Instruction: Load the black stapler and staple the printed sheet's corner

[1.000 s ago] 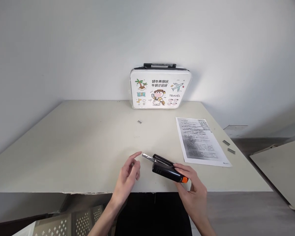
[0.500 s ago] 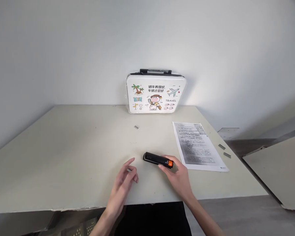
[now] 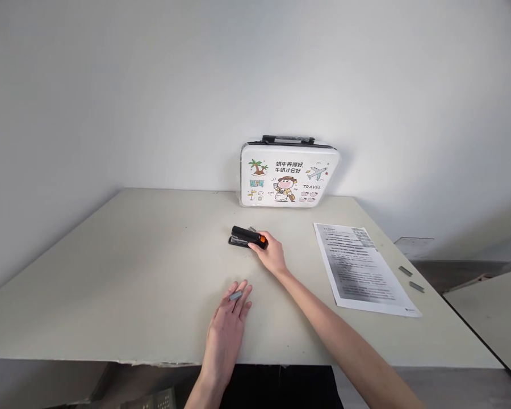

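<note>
My right hand (image 3: pixel 270 253) is closed round the rear end of a black stapler (image 3: pixel 243 235) with an orange patch at the back. The stapler is near the middle of the table, its front pointing left and a narrow gap showing between its top and base. Close to the front edge, my left hand (image 3: pixel 226 326) bears a small grey strip of staples (image 3: pixel 235 295) across its extended fingers. Just behind the stapler lies another staple strip (image 3: pixel 252 229), partly hidden by it.
A white cartoon-printed case (image 3: pixel 287 176) with a black handle stands against the wall at the table's back. To the right lies a printed sheet of paper (image 3: pixel 361 270). Two staple strips (image 3: pixel 411 278) rest by the table's right edge.
My right hand has carried the stapler forward and to the left. My left hand has turned and straightened its fingers, so the staple strip on them shows. The camera view has shifted a little.
</note>
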The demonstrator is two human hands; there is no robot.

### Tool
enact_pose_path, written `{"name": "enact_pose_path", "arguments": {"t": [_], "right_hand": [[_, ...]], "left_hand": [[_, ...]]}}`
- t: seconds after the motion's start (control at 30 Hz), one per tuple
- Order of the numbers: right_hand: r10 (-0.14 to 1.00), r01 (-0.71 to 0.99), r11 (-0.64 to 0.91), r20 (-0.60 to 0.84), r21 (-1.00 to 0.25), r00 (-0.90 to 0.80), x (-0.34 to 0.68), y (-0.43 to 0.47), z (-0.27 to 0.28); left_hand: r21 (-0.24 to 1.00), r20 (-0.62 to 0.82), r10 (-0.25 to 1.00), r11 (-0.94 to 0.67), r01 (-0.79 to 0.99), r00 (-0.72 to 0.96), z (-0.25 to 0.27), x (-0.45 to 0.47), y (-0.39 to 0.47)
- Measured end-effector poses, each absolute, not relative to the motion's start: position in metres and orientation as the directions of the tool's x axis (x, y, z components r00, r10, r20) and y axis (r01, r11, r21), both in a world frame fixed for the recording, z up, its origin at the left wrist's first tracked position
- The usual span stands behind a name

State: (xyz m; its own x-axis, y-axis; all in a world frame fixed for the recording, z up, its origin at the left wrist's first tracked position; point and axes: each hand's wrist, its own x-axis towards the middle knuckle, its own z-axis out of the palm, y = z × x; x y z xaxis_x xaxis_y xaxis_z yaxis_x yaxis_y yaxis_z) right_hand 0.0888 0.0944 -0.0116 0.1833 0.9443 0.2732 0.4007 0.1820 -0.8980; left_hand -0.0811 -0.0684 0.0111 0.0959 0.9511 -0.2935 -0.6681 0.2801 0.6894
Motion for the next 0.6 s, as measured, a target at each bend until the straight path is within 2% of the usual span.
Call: {"name": "enact_pose_path", "arguments": {"t": [0.17,0.33,0.4,0.5,0.6], "right_hand": [[0.919,0.426,0.206,0.324,-0.881,0.226,0.084,0.107,-0.013],[0.882,0.411,0.202,0.347,-0.889,0.318,0.091,0.046,-0.013],[0.889,0.398,0.259,0.378,-0.88,0.26,0.093,0.009,-0.01],[0.893,0.395,0.394,0.447,-0.83,0.047,0.091,-0.039,-0.001],[0.886,0.423,0.436,0.462,-0.794,-0.045,0.088,-0.069,0.006]], "left_hand": [[0.67,-0.289,0.952,0.279,-0.687,0.105,0.017,-0.079,-0.07],[0.663,-0.291,0.95,0.287,-0.691,0.115,0.019,-0.08,-0.068],[0.669,-0.287,0.949,0.294,-0.683,0.128,0.019,-0.08,-0.066],[0.687,-0.292,0.94,0.335,-0.645,0.178,0.019,-0.08,-0.065],[0.726,-0.32,0.92,0.391,-0.566,0.226,0.018,-0.081,-0.063]]}}
